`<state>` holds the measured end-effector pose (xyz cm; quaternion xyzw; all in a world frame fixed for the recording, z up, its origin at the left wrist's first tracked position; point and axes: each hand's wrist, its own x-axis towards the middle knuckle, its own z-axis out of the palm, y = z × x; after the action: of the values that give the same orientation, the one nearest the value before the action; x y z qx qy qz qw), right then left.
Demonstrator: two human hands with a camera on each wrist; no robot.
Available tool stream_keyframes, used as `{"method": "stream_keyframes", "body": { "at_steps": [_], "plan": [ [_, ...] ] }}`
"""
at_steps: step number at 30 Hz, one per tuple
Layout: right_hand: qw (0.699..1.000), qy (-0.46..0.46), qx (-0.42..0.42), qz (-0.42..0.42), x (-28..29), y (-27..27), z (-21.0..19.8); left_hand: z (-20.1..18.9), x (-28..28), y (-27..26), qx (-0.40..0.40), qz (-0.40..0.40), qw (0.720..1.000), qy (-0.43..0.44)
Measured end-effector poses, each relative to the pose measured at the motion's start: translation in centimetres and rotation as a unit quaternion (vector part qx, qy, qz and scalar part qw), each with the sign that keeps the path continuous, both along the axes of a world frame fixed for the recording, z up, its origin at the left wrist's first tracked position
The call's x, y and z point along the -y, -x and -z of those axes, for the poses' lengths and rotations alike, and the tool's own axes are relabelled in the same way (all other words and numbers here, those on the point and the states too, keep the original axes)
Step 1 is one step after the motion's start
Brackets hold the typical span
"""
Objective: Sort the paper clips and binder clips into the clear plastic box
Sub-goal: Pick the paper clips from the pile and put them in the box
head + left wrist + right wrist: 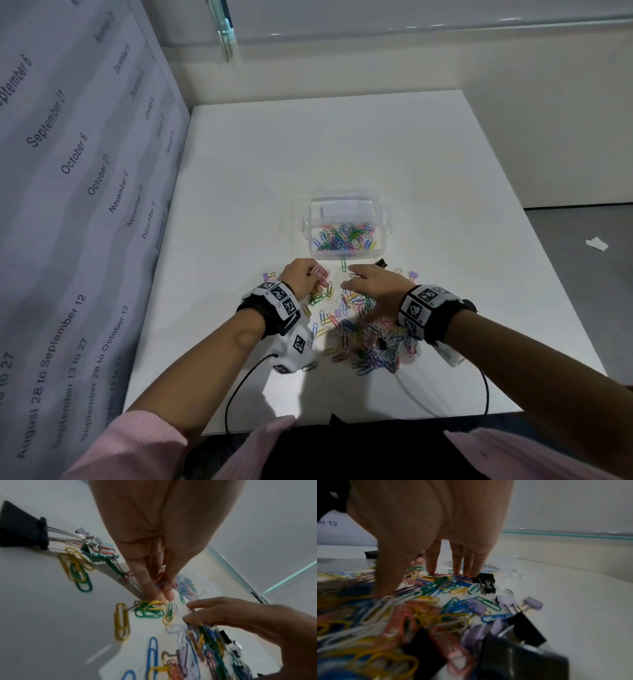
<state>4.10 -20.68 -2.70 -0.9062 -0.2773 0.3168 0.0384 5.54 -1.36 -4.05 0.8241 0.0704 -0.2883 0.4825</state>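
The clear plastic box (383,219) stands mid-table, with several coloured paper clips in it. Just in front of it, my left hand (317,277) pinches a few paper clips (161,584), a pink one on top. My right hand (356,284) lies beside it, fingers straight and spread, fingertips (430,572) pressing on the loose clips. A mixed pile of paper clips and binder clips (371,341) lies between my wrists. In the right wrist view a black binder clip (485,580) touches my little finger, and purple binder clips (506,600) lie nearer the camera.
A big black binder clip (22,527) and a teal one (97,554) lie left of my left hand. Another black clip (381,263) and a purple one (413,274) sit right of the box. A printed paper wall (85,171) borders the table's left side. Cables (239,387) hang over the front edge.
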Motion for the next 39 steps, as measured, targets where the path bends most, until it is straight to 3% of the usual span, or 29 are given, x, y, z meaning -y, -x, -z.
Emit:
{"method": "stream_keyframes", "body": {
  "at_steps": [9, 15, 23, 27, 30, 33, 39],
  "plan": [
    [0.986, -0.121, 0.014, 0.117, 0.0, 1.0, 0.2, -2.5, 0.9, -0.8, -0.037, -0.045, 0.991, 0.122],
    [0.967, -0.161, 0.007, 0.198, 0.0, -0.8, -1.8, -4.4, 2.0, -3.1, 0.042, -0.041, 0.994, 0.089],
    [0.928, -0.223, 0.101, 0.28, 0.1, -5.4, -5.2, -4.6, 1.8, -3.5, 0.111, 0.048, 0.992, -0.047],
    [0.918, -0.222, 0.131, 0.302, -0.2, -7.1, -5.7, -4.5, 1.4, -1.3, 0.211, 0.096, 0.969, -0.09],
    [0.921, -0.215, 0.124, 0.3, -0.4, -7.3, -5.5, -3.3, 1.3, 0.1, 0.187, 0.192, 0.953, -0.139],
    [0.931, -0.2, 0.104, 0.286, -0.7, -6.5, -5.1, -1.6, 1.5, 1.0, 0.169, 0.3, 0.92, -0.186],
    [0.966, -0.161, 0.06, 0.195, -0.9, -3.2, -4.1, 0.6, 2.1, 1.4, 0.208, 0.374, 0.86, -0.278]
  ]
}}
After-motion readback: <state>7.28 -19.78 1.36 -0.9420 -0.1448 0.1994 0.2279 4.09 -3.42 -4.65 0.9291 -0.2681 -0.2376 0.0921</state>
